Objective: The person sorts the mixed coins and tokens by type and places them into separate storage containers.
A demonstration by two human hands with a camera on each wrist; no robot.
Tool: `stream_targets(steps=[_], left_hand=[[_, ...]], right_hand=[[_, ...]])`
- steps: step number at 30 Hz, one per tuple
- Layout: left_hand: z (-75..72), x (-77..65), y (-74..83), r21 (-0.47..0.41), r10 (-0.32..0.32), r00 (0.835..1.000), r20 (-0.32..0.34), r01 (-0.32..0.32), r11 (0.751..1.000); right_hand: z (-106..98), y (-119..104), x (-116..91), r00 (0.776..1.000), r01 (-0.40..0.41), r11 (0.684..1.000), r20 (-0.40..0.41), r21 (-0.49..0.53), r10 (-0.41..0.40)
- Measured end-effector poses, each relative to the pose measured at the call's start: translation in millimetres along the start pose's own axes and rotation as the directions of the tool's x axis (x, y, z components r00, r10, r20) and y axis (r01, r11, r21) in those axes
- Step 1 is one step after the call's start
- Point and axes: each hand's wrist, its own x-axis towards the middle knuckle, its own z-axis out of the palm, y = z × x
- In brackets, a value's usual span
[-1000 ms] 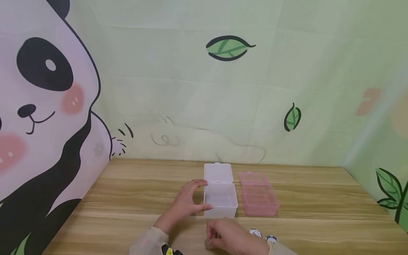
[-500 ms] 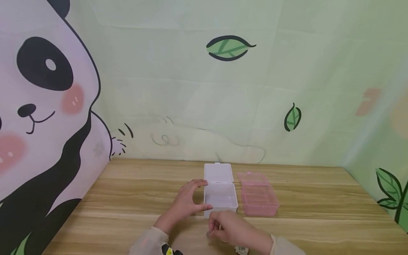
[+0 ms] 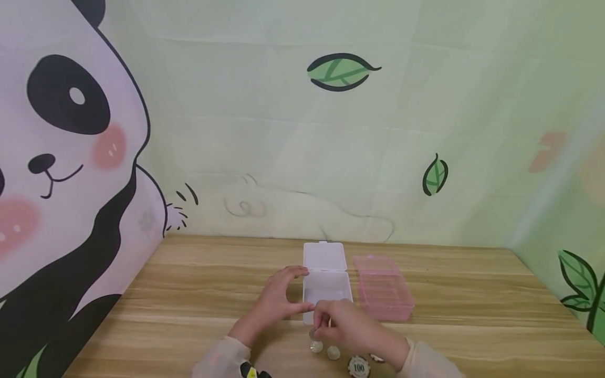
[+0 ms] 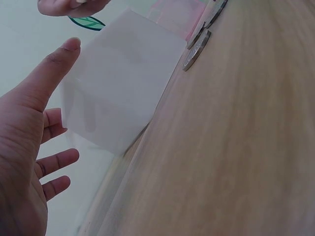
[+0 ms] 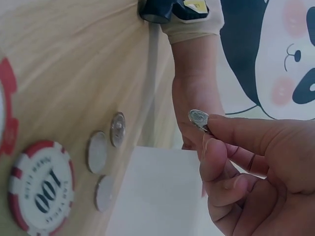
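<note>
A white plastic box (image 3: 327, 286) stands on the table with its lid (image 3: 324, 256) folded back. My left hand (image 3: 278, 295) is at its left side, fingers near the far corner and thumb at the near rim; in the left wrist view the thumb is straight and the fingers are relaxed. My right hand (image 3: 347, 326) is raised just before the box and hides part of its front. Between thumb and forefinger it pinches a silver coin (image 5: 199, 118). Below lie several coins, among them one coin (image 3: 333, 353) and another coin (image 5: 118, 129).
Right of the white box stands a pink translucent box (image 3: 387, 294), lid open. A red and white poker chip (image 5: 43, 189) marked 100 lies near the coins, with another chip (image 3: 376, 358) beside it. A printed panda backdrop (image 3: 264, 131) closes off the back.
My right hand has moved forward and up to the white box, carrying the coin. Loose coins and the 100 chip have come into view behind it. My left hand has stayed in place.
</note>
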Motion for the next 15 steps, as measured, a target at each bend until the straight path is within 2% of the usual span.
stream_targets(steps=[10, 15], left_hand=[[-0.1, 0.8, -0.2, -0.013, 0.002, 1.000, 0.005, -0.002, 1.000], [0.2, 0.3, -0.6, -0.015, -0.005, 1.000, 0.005, 0.005, 1.000]], right_hand=[[-11.3, 0.9, 6.2, 0.999, 0.027, 0.999, -0.041, -0.025, -0.028], [-16.4, 1.3, 8.4, 0.999, 0.013, 1.000, -0.053, -0.004, -0.013]])
